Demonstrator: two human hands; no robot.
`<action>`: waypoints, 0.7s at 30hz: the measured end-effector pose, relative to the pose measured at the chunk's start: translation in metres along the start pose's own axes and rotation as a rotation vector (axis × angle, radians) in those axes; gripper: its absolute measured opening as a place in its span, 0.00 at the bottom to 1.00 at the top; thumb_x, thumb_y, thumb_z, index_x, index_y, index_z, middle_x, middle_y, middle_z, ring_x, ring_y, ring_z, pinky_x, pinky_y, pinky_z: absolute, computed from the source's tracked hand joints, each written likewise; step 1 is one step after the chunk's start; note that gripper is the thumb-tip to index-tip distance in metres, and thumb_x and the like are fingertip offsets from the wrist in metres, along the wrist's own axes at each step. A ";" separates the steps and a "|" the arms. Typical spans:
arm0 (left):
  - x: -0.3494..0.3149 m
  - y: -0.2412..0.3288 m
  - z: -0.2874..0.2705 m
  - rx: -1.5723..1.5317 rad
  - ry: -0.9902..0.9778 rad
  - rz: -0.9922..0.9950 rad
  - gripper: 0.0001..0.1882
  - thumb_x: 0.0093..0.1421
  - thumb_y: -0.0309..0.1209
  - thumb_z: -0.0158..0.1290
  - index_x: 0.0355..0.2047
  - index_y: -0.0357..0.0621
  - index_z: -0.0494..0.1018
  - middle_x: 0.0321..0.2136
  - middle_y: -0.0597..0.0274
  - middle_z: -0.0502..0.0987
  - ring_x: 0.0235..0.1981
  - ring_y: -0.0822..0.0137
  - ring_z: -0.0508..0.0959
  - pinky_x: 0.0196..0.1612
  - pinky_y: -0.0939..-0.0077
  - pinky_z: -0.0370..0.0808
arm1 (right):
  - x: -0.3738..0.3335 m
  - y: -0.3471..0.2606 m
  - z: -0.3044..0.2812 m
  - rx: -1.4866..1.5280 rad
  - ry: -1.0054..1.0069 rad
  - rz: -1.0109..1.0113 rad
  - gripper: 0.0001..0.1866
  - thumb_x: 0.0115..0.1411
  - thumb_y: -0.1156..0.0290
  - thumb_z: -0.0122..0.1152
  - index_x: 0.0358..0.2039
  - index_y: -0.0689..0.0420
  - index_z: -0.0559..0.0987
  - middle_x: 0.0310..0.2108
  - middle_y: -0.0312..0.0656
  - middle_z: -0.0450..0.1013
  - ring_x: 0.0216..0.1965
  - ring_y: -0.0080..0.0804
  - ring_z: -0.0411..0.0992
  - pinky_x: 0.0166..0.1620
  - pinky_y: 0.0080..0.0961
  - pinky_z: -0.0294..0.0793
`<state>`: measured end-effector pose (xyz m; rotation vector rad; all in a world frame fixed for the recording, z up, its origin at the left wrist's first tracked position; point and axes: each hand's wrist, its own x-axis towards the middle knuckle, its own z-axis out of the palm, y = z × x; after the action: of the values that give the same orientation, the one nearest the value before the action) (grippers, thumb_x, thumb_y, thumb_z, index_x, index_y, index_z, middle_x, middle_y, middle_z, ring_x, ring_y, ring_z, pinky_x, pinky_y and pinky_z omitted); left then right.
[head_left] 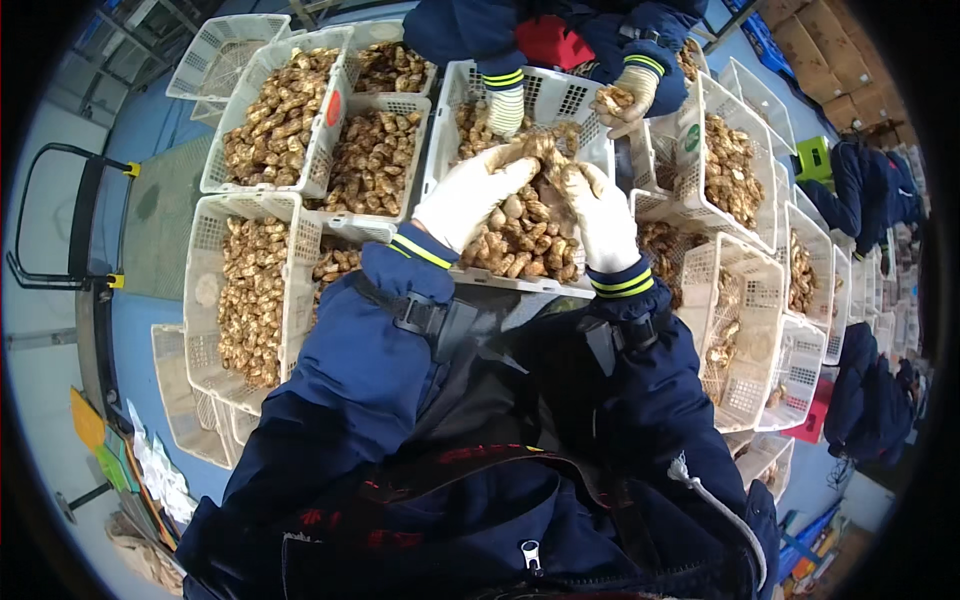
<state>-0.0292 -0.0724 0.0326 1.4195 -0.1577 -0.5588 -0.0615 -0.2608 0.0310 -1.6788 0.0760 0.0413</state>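
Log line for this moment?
left hand, right hand: holding brown clump between them | below: white crate, brown pieces | across: co-worker's gloved hand holding another piece

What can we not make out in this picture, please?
In the head view:
Underside of brown clump: turned away, between left hand and right hand.
Bottom of middle crate: under brown lumps.
Head of opposite co-worker: cut off by top edge.
Insides of cardboard boxes: hidden by walls.

On the left, a flat grey-green cart (170, 220) with a black handle (88, 215) sits on the blue floor (145, 325). Nearer on the left are a yellow flat thing (87, 418) and something white and crumpled (160, 468). Far right, brown cardboard boxes (815, 60) are piled up near a bright green plastic thing (815, 160).
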 end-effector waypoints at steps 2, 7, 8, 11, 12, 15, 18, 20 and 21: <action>-0.005 0.007 0.002 -0.053 0.015 -0.131 0.24 0.64 0.41 0.52 0.56 0.40 0.66 0.24 0.72 0.73 0.19 0.84 0.69 0.18 0.93 0.62 | 0.001 0.002 0.007 -0.083 0.084 -0.213 0.20 0.60 0.67 0.60 0.49 0.66 0.73 0.42 0.44 0.76 0.43 0.27 0.74 0.47 0.21 0.72; -0.010 -0.007 -0.016 -0.117 -0.020 -0.107 0.16 0.64 0.38 0.52 0.49 0.43 0.72 0.27 0.71 0.75 0.21 0.82 0.71 0.19 0.90 0.64 | 0.000 0.005 0.020 -0.516 -0.033 -0.502 0.26 0.54 0.66 0.62 0.52 0.62 0.72 0.50 0.53 0.71 0.53 0.44 0.70 0.56 0.33 0.67; -0.010 -0.007 -0.018 -0.167 -0.020 -0.151 0.16 0.64 0.37 0.52 0.49 0.44 0.72 0.28 0.71 0.75 0.21 0.82 0.71 0.19 0.90 0.64 | -0.004 -0.002 0.021 -0.522 -0.059 -0.416 0.28 0.54 0.67 0.61 0.54 0.62 0.71 0.52 0.53 0.70 0.55 0.45 0.68 0.58 0.34 0.65; -0.012 -0.005 -0.015 -0.254 0.004 -0.156 0.16 0.64 0.35 0.53 0.49 0.45 0.72 0.31 0.71 0.76 0.22 0.82 0.71 0.21 0.90 0.65 | -0.006 0.000 0.021 -0.414 -0.058 -0.375 0.28 0.54 0.67 0.60 0.56 0.62 0.70 0.53 0.53 0.69 0.57 0.46 0.66 0.60 0.34 0.63; -0.013 -0.004 -0.012 -0.294 0.033 -0.121 0.15 0.64 0.34 0.53 0.50 0.45 0.72 0.33 0.71 0.76 0.23 0.82 0.71 0.22 0.90 0.66 | -0.007 -0.002 0.020 -0.416 -0.057 -0.381 0.28 0.54 0.67 0.60 0.56 0.62 0.70 0.53 0.53 0.69 0.57 0.46 0.66 0.60 0.34 0.63; -0.015 -0.005 -0.008 -0.241 0.027 -0.034 0.15 0.63 0.33 0.53 0.50 0.44 0.72 0.34 0.71 0.76 0.24 0.83 0.71 0.24 0.90 0.68 | -0.009 -0.004 0.021 -0.483 -0.066 -0.394 0.31 0.54 0.67 0.62 0.58 0.62 0.68 0.54 0.55 0.69 0.57 0.46 0.66 0.61 0.34 0.63; -0.028 0.000 -0.004 -0.313 0.026 0.065 0.17 0.63 0.32 0.53 0.52 0.43 0.71 0.37 0.70 0.77 0.28 0.81 0.73 0.27 0.89 0.70 | -0.017 -0.011 0.022 -0.475 -0.056 -0.482 0.33 0.54 0.67 0.64 0.59 0.62 0.66 0.54 0.55 0.69 0.55 0.44 0.68 0.59 0.33 0.66; -0.034 0.002 -0.013 -0.281 0.136 -0.036 0.15 0.63 0.36 0.53 0.48 0.43 0.72 0.28 0.72 0.74 0.22 0.82 0.70 0.20 0.89 0.66 | -0.015 -0.014 0.024 -0.404 -0.056 -0.426 0.34 0.53 0.67 0.65 0.60 0.63 0.65 0.55 0.54 0.68 0.54 0.42 0.70 0.57 0.32 0.67; -0.038 0.012 -0.006 -0.333 0.228 -0.048 0.15 0.63 0.38 0.53 0.46 0.43 0.74 0.28 0.72 0.75 0.21 0.82 0.69 0.20 0.89 0.66 | -0.015 -0.015 0.021 -0.406 -0.038 -0.402 0.35 0.53 0.66 0.65 0.60 0.63 0.65 0.55 0.54 0.69 0.54 0.41 0.70 0.57 0.30 0.68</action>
<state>-0.0559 -0.0495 0.0511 1.1527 0.1470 -0.4346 -0.0752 -0.2377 0.0449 -2.0687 -0.3185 -0.2275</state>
